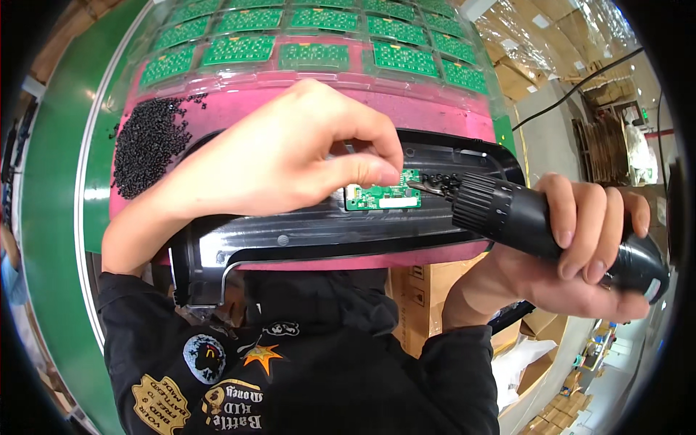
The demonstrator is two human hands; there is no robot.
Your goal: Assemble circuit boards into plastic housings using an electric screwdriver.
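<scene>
A black plastic housing (304, 243) lies across the pink mat (239, 109), its inner side up. Inside it sits a green circuit board (373, 196) with white connectors. My left hand (312, 148) reaches over the board from the left, thumb and forefinger pinched together at its upper edge. Whatever is between those fingertips, if anything, is too small to make out. My right hand (580, 239) is wrapped round a black electric screwdriver (507, 214) held nearly level. The screwdriver's tip points left at the board's right side. Several small black screws (442, 177) lie in the housing beside the tip.
A large heap of tiny black screws (148, 148) is at the mat's left. Clear plastic trays (326, 76) filled with green circuit boards (239, 51) stand at the back. Cardboard boxes (431, 290) are below the near edge and at right. A black cable (573, 90) hangs at right.
</scene>
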